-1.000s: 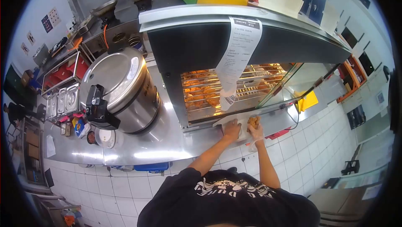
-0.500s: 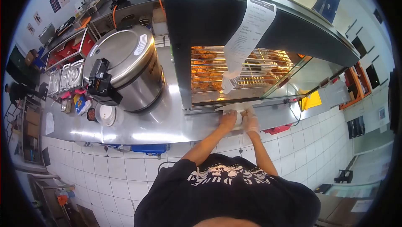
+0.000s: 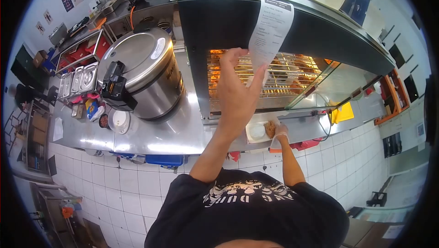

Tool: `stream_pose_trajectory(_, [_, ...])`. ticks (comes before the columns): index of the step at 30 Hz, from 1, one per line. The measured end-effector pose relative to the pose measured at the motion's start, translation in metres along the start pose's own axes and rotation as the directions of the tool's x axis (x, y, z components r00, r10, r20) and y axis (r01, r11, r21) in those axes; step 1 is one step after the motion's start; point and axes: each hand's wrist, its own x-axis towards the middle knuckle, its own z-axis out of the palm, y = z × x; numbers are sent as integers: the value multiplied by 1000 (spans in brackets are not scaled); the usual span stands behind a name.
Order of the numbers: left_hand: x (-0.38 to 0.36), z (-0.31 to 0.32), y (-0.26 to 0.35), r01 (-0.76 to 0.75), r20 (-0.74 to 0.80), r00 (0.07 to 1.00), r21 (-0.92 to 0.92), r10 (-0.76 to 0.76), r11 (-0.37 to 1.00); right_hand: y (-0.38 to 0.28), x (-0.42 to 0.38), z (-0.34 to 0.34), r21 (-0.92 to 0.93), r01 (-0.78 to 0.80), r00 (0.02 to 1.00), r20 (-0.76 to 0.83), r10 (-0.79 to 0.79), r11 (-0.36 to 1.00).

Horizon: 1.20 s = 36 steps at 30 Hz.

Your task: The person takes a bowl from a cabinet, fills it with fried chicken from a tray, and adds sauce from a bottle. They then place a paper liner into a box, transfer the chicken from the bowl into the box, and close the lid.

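Note:
My left hand (image 3: pixel 238 83), bare, is raised in front of the warming cabinet (image 3: pixel 194 33). Its fingers are apart, with the thumb overlapping the lower part of a hanging printed receipt (image 3: pixel 272 26) and the fingertips close to its left edge. Down at the counter, my right hand (image 3: pixel 281 130) wears a clear plastic glove. It is closed on a browned piece of fried chicken (image 3: pixel 270 129) at the right side of an open takeaway box (image 3: pixel 249 139). A white mound of rice (image 3: pixel 258 131) lies in the box beside the chicken.
More browned food sits on wire racks (image 3: pixel 292 72) behind the cabinet's glass. To the left on the steel counter (image 3: pixel 192 133) stand a large lidded cooker (image 3: pixel 141 78), a white tub (image 3: pixel 120 122) and lidded metal pans (image 3: pixel 84 78). A yellow item (image 3: pixel 343 114) lies at the right.
My left hand has risen from the counter to the receipt, whose lower end has shifted. The box with rice and chicken now shows beside my right hand, which has moved slightly right.

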Motion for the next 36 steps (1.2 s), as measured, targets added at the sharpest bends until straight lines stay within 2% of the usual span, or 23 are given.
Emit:
stream_pose_trajectory(2, [-1, 6, 1, 130, 15, 992, -114, -129, 985, 7, -5, 3, 1, -23, 999, -34, 23, 1000])
stream_pose_trajectory(3, [0, 7, 4, 135, 24, 991, -114, -133, 984, 17, -2, 10, -18, -4, 999, -39, 4, 1000])
stream_pose_trajectory(5, [5, 4, 13, 294, 73, 955, -107, -287, 950, 29, -2, 19, -35, 4, 999, -42, -6, 999])
stream_pose_trajectory(9, [2, 11, 9, 223, 85, 972, -21, -220, 975, 15, -9, 5, -24, 42, 998, -46, -43, 999])
stream_pose_trajectory(11, [0, 16, 5, 155, -5, 988, 15, -155, 988, 10, -8, -3, -21, 80, 997, -20, -81, 997])
stream_pose_trajectory(12, [1, 18, 7, 155, -4, 988, 16, -155, 988, 12, -3, -1, -52, 37, 998, 48, -34, 998])
stream_pose_trajectory(14, [1, 19, 11, 284, 0, 958, -132, -286, 950, 20, 2, 0, -88, -3, 993, 117, 13, 996])
stream_pose_trajectory(16, [-5, 21, 1, 275, 10, 961, -147, -277, 950, 13, 3, -18, -230, -95, 973, 185, 139, 968])
stream_pose_trajectory(17, [-6, 21, -3, 265, 20, 964, -162, -265, 951, 11, 8, -36, -227, -85, 975, 183, 128, 970])
stream_pose_trajectory(18, [-5, 19, -2, 256, 13, 966, -157, -257, 954, 9, 12, -61, -372, 153, 964, 262, -55, 915])
stream_pose_trajectory(19, [-8, 18, -1, 225, -4, 973, -178, -230, 958, -7, 1, -92, -483, 380, 906, 368, -210, 789])
stream_pose_trajectory(20, [-12, 16, 0, 202, -17, 978, -199, -209, 959, -25, -10, -127, -363, 364, 924, 261, -281, 858])
stream_pose_trajectory(21, [-12, 12, 7, 241, 41, 970, -260, -239, 935, -60, -24, -172, -233, 352, 935, 138, -328, 907])
stream_pose_trajectory(22, [-14, 12, 6, 247, 49, 969, -259, -242, 934, -83, -32, -201, -200, 340, 937, -3, -348, 919])
stream_pose_trajectory(23, [-17, 12, 4, 213, 69, 977, -344, -202, 915, -103, -38, -223, -168, 332, 923, -146, -356, 928])
stream_pose_trajectory(24, [-19, 12, 1, 178, 84, 984, -428, -157, 886, -121, -44, -239, -20, 375, 879, -308, -363, 927])
stream_pose_trajectory(25, [-23, 11, -2, 179, 89, 984, -429, -155, 885, -134, -47, -247, 119, 435, 818, -466, -336, 893])
stream_pose_trajectory(26, [-26, 7, -5, 180, 132, 982, -443, -134, 878, -142, -44, -249, 122, 434, 817, -471, -333, 892])
stream_pose_trajectory(28, [-34, -1, -8, 179, 176, 978, -450, -110, 875, -153, -40, -248, 245, 370, 835, -510, -206, 896])
stream_pose_trajectory(29, [-38, -5, -9, 266, 229, 958, -486, -172, 833, -155, -40, -247, 249, 371, 836, -509, -205, 895])
stream_pose_trajectory(30, [-42, -9, -9, 351, 283, 931, -514, -231, 782, -157, -41, -245, 285, 367, 809, -567, -152, 886])
stream_pose_trajectory(34, [-58, -19, -16, 409, 327, 907, -532, -266, 741, -155, -27, -235, 351, 301, 739, -674, 16, 887])
stream_pose_trajectory(36, [-63, -24, -18, 440, 386, 884, -496, -264, 749, -157, -25, -229, 372, 346, 714, -700, 16, 861])
